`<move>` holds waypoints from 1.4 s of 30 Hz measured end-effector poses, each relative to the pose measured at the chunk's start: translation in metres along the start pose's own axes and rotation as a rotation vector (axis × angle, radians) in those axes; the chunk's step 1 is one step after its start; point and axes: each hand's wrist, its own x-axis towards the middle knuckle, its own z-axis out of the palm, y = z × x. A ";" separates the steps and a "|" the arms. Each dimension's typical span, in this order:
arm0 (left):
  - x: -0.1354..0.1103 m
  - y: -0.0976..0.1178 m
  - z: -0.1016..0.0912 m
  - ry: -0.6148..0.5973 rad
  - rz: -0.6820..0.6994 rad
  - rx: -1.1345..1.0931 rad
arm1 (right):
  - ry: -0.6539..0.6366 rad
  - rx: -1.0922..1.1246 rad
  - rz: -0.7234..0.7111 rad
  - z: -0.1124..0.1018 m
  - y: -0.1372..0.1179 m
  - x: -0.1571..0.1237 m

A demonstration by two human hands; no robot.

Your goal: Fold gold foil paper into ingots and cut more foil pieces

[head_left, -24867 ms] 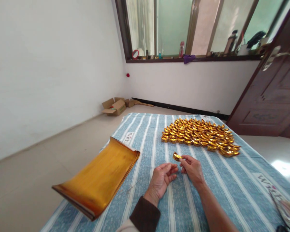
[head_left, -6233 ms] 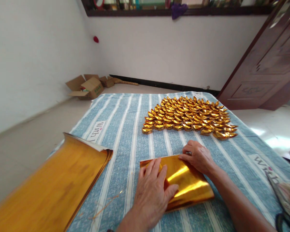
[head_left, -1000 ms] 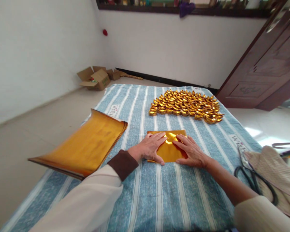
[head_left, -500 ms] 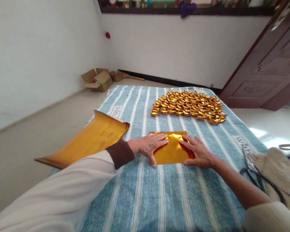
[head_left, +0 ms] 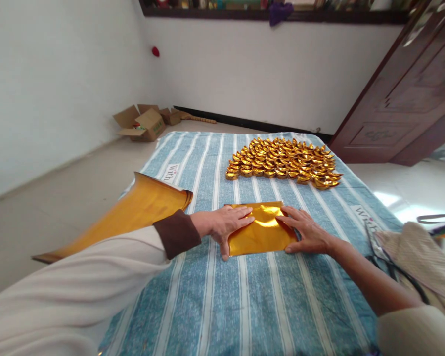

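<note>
A folded sheet of shiny gold foil paper (head_left: 261, 232) lies on the striped cloth in front of me, its middle slightly bulged. My left hand (head_left: 228, 225) rests on its left side, fingers stretched over the top and thumb spread down at the near left corner. On the right side is my right hand (head_left: 306, 230), its fingertips on the foil and its thumb apart at the near right corner. Both hands are open. To the left, partly behind my left sleeve, sits a stack of larger gold paper sheets (head_left: 133, 212), curling at the edges.
Rows of folded gold paper ingots (head_left: 282, 160) stand at the far right of the blue striped tablecloth (head_left: 196, 296). Black-handled scissors (head_left: 378, 262) and a beige cloth (head_left: 422, 257) lie at the right edge. Open cardboard boxes (head_left: 148, 123) are on the floor beyond.
The view has shifted slightly, so everything sits a little further left. My right fingers have slid slightly toward the foil's right edge. Both hands stay on the foil.
</note>
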 end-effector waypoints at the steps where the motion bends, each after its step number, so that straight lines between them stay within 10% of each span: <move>1: 0.000 0.000 0.000 -0.005 -0.002 0.000 | 0.005 0.003 0.006 0.000 0.001 -0.001; 28: -0.005 0.011 -0.001 0.120 -0.073 0.014 | 0.045 0.128 0.188 -0.011 0.003 -0.015; 35: -0.009 0.034 -0.007 0.177 -0.123 0.024 | 0.272 0.128 0.322 -0.009 -0.018 -0.049; 42: -0.008 0.058 0.012 0.384 -0.071 0.060 | 0.377 -0.269 0.880 -0.017 -0.041 -0.113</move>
